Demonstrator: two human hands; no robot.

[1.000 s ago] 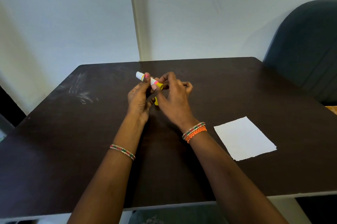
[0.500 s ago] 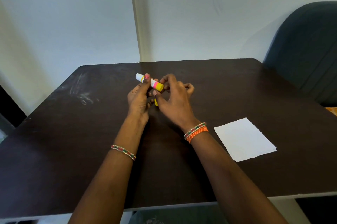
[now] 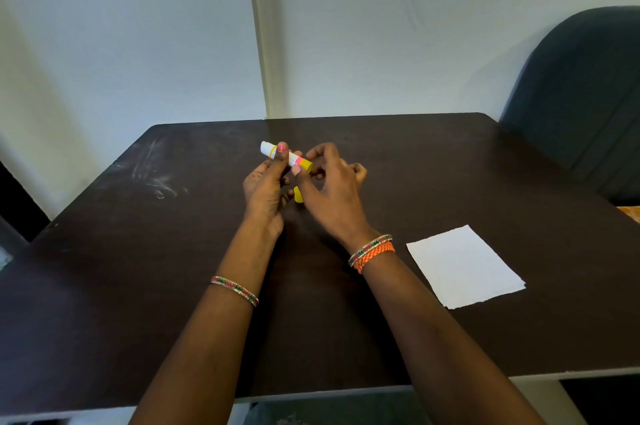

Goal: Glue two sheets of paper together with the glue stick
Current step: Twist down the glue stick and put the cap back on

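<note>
Head view | dark table [image 3: 138, 268] | pale wall [image 3: 381, 26] | chair [image 3: 581, 95] right

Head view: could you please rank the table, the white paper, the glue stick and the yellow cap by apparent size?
1. Table
2. White paper
3. Glue stick, held in the left hand
4. Yellow cap, mostly hidden by the right hand, so its full size is unsure.

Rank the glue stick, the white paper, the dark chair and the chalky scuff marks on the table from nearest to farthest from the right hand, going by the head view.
From the right hand:
1. Glue stick, touching its fingertips, on its left.
2. White paper, on the table to its right, nearer the person.
3. Scuff marks, far left on the table.
4. Dark chair, beyond the table's right corner.
</note>
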